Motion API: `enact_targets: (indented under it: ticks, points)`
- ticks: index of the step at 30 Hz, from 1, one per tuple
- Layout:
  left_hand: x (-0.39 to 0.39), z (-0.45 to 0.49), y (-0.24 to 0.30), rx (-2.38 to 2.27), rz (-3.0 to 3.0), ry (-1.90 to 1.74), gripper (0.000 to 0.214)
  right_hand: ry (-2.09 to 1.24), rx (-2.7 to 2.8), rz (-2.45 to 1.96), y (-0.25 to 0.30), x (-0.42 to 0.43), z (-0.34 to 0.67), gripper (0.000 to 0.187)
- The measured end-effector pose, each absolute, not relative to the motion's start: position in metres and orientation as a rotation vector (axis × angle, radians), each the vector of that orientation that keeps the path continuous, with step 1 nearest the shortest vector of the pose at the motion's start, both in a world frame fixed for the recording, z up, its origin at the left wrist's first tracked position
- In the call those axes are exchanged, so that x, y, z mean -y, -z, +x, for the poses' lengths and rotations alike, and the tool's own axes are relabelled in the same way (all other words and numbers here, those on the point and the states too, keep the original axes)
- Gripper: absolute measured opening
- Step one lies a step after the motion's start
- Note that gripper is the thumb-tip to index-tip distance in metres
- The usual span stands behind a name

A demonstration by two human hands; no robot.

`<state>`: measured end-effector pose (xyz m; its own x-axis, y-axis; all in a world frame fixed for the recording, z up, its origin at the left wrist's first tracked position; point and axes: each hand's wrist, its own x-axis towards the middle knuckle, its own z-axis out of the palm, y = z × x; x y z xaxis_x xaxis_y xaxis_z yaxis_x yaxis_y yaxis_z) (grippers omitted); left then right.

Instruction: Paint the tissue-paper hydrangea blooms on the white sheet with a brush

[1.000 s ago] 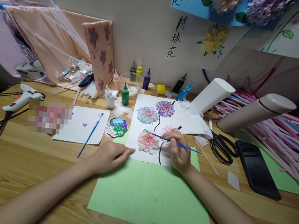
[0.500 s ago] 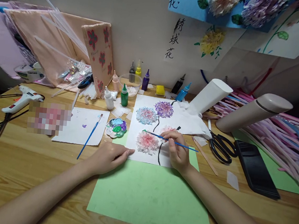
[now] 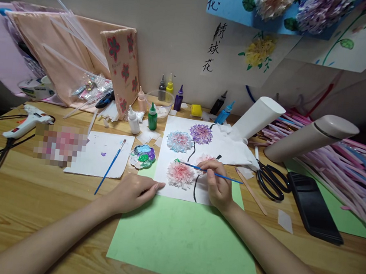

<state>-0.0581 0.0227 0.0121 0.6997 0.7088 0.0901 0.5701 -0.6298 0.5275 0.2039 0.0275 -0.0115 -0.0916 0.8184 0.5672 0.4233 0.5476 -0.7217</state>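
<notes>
In the head view, my right hand point(image 3: 219, 185) pinches a slim blue paintbrush point(image 3: 227, 178). Its tip touches a green paint mark point(image 3: 178, 160) at the upper left edge of a pink and white fluffy flower point(image 3: 180, 174). That flower is on a white sheet point(image 3: 179, 122) with a blue-pink flower point(image 3: 180, 141), a purple flower point(image 3: 200, 134) and a pink one partly hidden behind my right hand. Dark stems are painted on the sheet. My left hand point(image 3: 136, 192) lies flat, fingers outstretched, its fingertips on the sheet's lower left edge. A flower-shaped palette point(image 3: 142, 156) holds green, blue and purple paint.
A second brush point(image 3: 109, 168) lies across a white paper point(image 3: 84, 144). Paint bottles, including a green one point(image 3: 153, 117), stand behind. Black-handled scissors point(image 3: 271, 181), a phone point(image 3: 314, 207) and a tumbler point(image 3: 310, 139) are at right. A glue gun point(image 3: 27, 121) sits left; green paper point(image 3: 185, 242) lies in front.
Almost nothing differs. The brush tip stays at the flower's upper left edge, and the green mark there looks slightly changed. Both hands hold their places.
</notes>
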Motion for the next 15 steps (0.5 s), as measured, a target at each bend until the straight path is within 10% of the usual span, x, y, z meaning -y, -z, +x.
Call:
enact_targets:
  ticks: [15]
  points:
    - [-0.0215,-0.0573,-0.0139,-0.977,2.414,-0.418,0.04,-0.412,1.752,-0.989,0.0082,-0.0261,0.204,0.019]
